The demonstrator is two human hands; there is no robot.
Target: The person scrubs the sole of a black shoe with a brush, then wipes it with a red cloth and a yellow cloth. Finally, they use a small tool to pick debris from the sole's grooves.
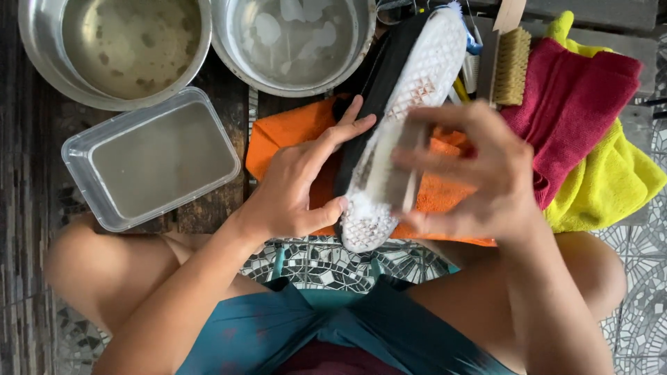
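A black shoe [379,76] lies sole-up on an orange cloth [288,132], its white patterned sole [424,76] covered in foam near the heel. My left hand [299,180] grips the shoe's side and heel end. My right hand [472,173] is closed on a small brush [399,167] pressed against the sole; the hand is motion-blurred.
Two metal bowls of cloudy water [118,48] [292,42] stand at the top. A clear plastic tub of water [153,160] sits on the left. A wooden bristle brush [511,62], a red cloth [577,104] and a yellow cloth [611,180] lie on the right. Mosaic floor below.
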